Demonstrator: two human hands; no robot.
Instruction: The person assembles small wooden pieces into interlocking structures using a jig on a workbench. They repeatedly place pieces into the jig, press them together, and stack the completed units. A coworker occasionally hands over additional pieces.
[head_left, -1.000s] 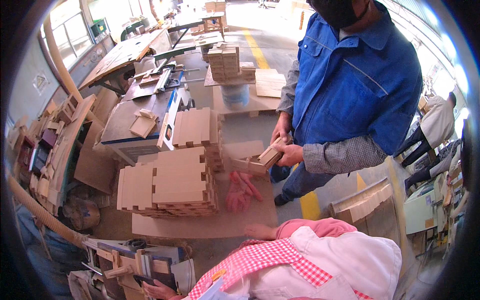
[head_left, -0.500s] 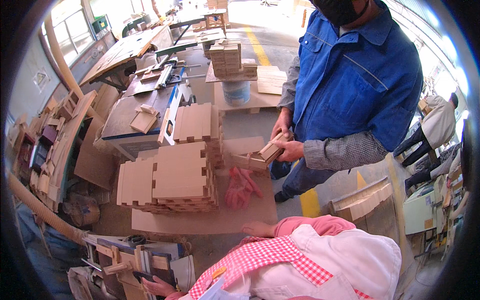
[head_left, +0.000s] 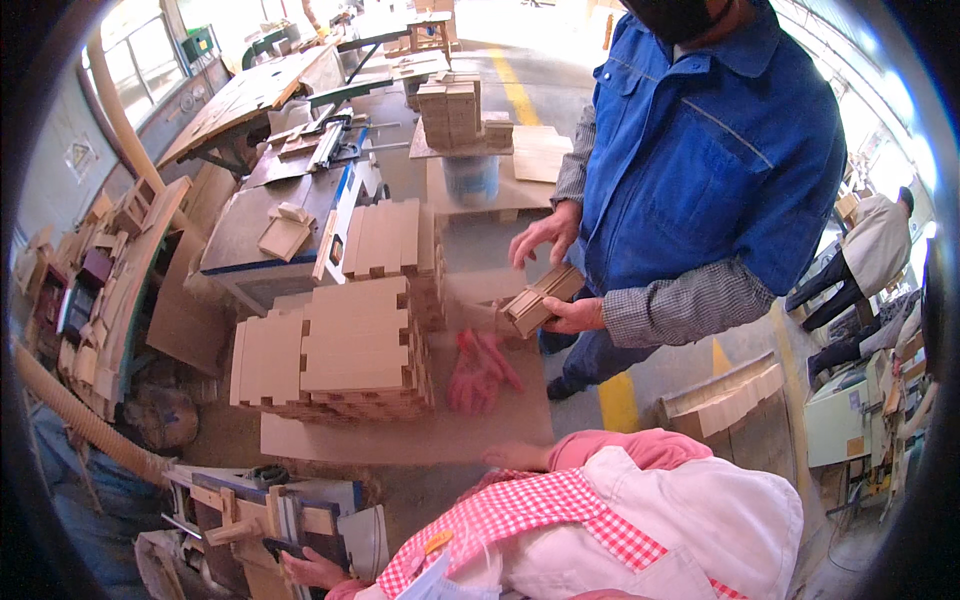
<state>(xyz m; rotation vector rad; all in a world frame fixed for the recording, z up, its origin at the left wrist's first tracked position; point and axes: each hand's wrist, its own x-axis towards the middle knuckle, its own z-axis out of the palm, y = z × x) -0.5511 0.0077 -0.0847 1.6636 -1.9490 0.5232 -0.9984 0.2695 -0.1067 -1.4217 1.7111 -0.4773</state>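
My left hand (head_left: pixel 316 568) is at the lower left, its fingers closed around a black flat object (head_left: pixel 287 550) beside a wooden jig. I cannot tell what kind of object it is. My right hand (head_left: pixel 515 457), smeared by motion, is at the near edge of a brown board (head_left: pixel 340 440); its fingers are unclear. Red work gloves (head_left: pixel 480 375) lie on that board, right of a stack of notched wooden panels (head_left: pixel 358 335). Across from me, a co-worker in a blue jacket holds a small grooved wooden piece (head_left: pixel 540 300) in one hand; the other hand (head_left: pixel 548 236) is raised above it.
Behind the stack stands a second panel pile (head_left: pixel 385 240). A machine table (head_left: pixel 262 225) holds small wooden pieces. Farther back, a blue bucket (head_left: pixel 471 180) supports a board with stacked blocks (head_left: pixel 448 113). A wooden trough-like piece (head_left: pixel 722 398) lies right of the co-worker. A ribbed hose (head_left: pixel 90 420) runs at left.
One of the co-worker's hands has lifted off the wooden piece, which is now turned and held by the other hand alone. My right hand has blurred; my left hand has barely shifted.
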